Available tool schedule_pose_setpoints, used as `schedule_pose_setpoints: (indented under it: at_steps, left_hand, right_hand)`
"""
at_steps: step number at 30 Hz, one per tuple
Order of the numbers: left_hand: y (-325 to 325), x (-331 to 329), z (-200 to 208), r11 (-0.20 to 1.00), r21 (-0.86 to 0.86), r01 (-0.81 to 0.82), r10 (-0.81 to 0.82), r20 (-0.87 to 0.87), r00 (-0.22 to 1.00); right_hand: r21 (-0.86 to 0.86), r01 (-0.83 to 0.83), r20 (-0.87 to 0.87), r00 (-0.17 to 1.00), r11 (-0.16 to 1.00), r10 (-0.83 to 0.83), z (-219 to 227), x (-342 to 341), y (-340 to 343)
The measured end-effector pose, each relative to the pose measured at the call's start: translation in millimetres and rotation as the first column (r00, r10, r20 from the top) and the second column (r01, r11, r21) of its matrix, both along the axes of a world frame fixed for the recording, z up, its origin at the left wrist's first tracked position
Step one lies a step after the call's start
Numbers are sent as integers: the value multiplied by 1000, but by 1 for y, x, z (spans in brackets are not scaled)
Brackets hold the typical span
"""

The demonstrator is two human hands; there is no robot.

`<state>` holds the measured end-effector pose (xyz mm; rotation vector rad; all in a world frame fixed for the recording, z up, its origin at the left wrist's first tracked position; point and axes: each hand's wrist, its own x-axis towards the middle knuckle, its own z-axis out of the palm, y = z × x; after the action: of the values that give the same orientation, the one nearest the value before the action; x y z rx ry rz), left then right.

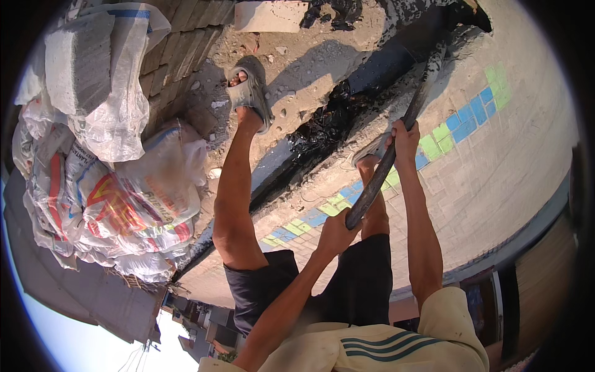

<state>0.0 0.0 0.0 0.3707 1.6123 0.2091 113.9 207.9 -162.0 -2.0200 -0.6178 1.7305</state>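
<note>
My left hand [338, 232] is closed round the lower end of a long dark wooden handle [379, 177]. Farther up the same handle, my right hand [405, 141] grips it with wrapped fingers. The tool slants away to the upper right, where its head [427, 38] is coated in black and partly lost in shadow, so its exact kind is unclear. Wet black sludge [325, 127] lies clumped along a narrow gutter between my feet. More black muck [338, 12] sits on the ground at the far side.
White woven sacks [133, 192], stuffed full, are piled at left with a grey block [80, 65] on top. Stacked pavers [170, 49] stand behind them. A paved road [483, 180] with blue and green painted bricks runs along the right. Loose stones dot the sandy ground [304, 68].
</note>
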Motion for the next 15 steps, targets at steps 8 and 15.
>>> schedule_pose_setpoints:
  at_steps: [8,15]
  left_hand:
    - [-23,21,-163,992,-112,62,-73,-100,992]
    - [-11,7,-309,966,-240,95,-102,-19,995]
  right_hand:
    - [-191,11,-12,1000,982,-13,-229,21,-77]
    - [-184,-109,201,969,977,146,-384,5,-95]
